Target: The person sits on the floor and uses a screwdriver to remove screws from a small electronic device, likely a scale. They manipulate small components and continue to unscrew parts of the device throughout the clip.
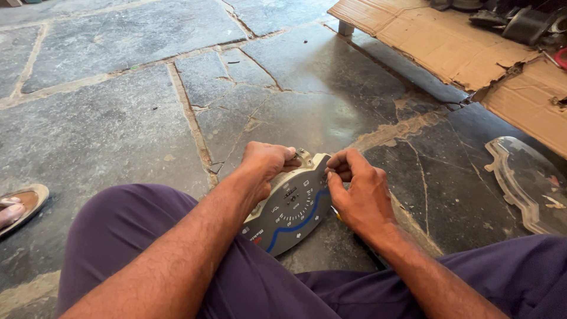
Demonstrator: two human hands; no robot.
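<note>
head | gauge cluster (292, 210) gripped between left hand (266, 162) | right hand (357, 192)

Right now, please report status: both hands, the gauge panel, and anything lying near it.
Left hand and right hand both grip the grey gauge panel at its top edge. Panel tilted, resting against purple trouser leg. Clear plastic cover on stone floor, to the right, apart.

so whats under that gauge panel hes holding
Under the gauge panel lies the dark stone floor, with purple trousers at its lower edge. The left hand and right hand grip its top edge; its back and whatever lies directly beneath are hidden.
</note>
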